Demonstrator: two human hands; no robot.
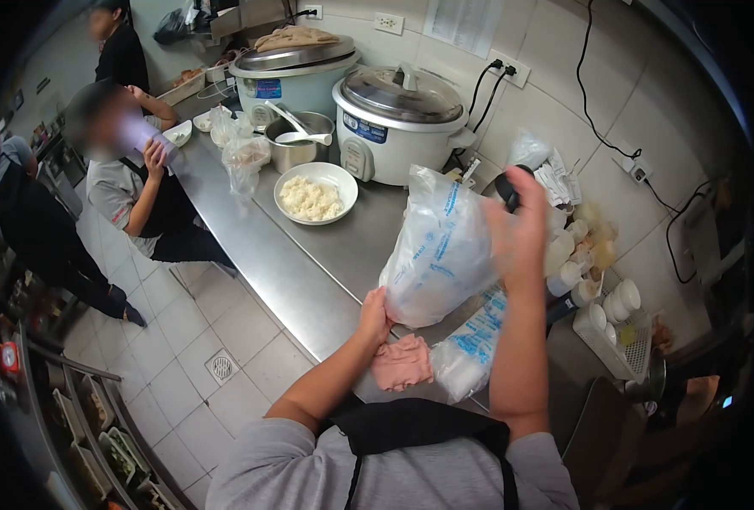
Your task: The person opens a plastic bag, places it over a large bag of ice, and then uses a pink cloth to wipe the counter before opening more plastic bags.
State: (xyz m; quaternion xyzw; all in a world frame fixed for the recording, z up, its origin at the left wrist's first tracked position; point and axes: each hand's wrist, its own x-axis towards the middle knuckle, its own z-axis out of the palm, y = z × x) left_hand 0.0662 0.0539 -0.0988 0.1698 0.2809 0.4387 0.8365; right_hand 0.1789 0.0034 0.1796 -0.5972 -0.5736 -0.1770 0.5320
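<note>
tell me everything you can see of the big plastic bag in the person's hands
The plastic bag is translucent and whitish, with blue print down its face. It looks thin and crinkled, bulges through the middle and narrows to a raised upper end. What is inside cannot be made out. It leans over the steel counter. The left hand grips its lower left edge; the right hand, blurred, is at its upper right side, and whether it touches the plastic is unclear.

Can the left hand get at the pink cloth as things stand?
Probably yes, if it lets go first: the left hand grips the lower edge of the plastic bag, but the pink cloth lies close by, mostly uncovered.
</note>
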